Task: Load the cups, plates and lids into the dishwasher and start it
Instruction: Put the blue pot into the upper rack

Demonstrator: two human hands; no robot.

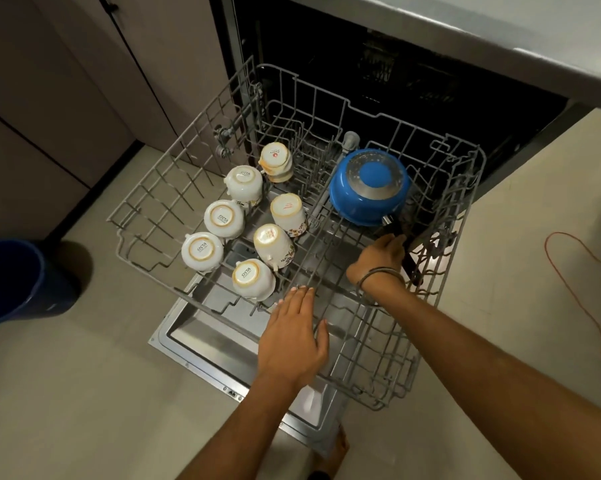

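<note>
Your right fingers (pixel 394 242) grip the black handle (pixel 408 261) of the blue pan (pixel 368 188) at middle right, your left hand (pixel 292 337) lies flat, so a slip could tip the pan into the cups (pixel 243 183).

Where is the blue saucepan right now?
In the head view, the blue saucepan sits upside down at the rack's right side, right of the cups, its handle held by the right hand.

The grey coated-wire dishwasher rack (pixel 174 188) looks matt. Inside it, glossy white ceramic cups (pixel 224 218) sit left of a glossy blue enamelled saucepan (pixel 368 188) with a bare metal ring on its base.
</note>
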